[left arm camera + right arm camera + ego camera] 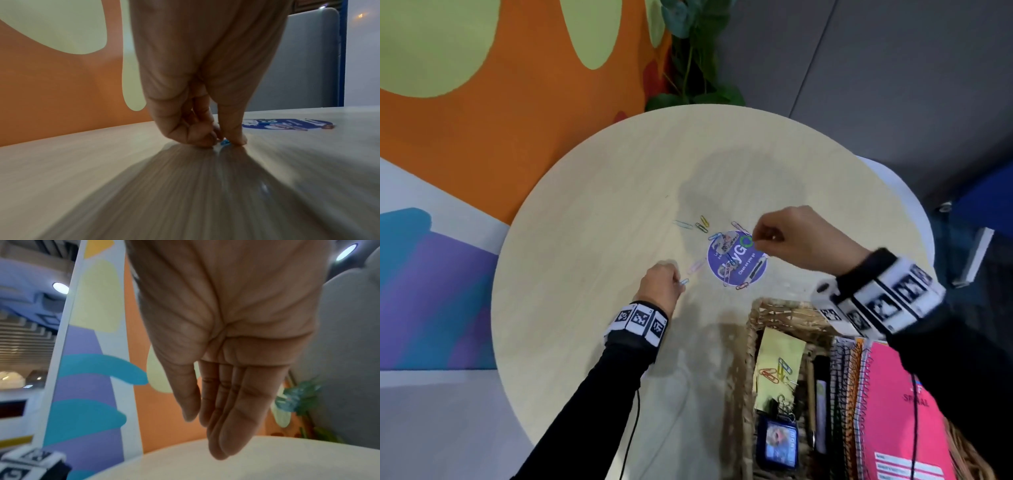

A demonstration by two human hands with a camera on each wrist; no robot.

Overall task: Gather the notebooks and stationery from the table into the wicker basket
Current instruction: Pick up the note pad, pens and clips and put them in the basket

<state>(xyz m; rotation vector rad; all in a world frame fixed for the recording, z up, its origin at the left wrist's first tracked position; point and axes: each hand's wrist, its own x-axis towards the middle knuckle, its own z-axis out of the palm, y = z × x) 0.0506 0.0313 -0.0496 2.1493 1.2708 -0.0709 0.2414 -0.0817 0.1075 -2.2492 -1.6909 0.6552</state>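
Clip pickup stage: left hand [661, 279] pinches a blue paperclip [683, 281] off the worktop [592, 212]; right hand [796, 236] prob. pinching another, fingers together. Next: carry both to wicker basket [751, 329].

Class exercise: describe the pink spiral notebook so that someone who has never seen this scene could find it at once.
Start at the round pale wooden table, then go to the wicker basket at its near right edge. The pink spiral notebook stands at the basket's right end, beside other spiral-bound notebooks; it alone has a bright pink cover.
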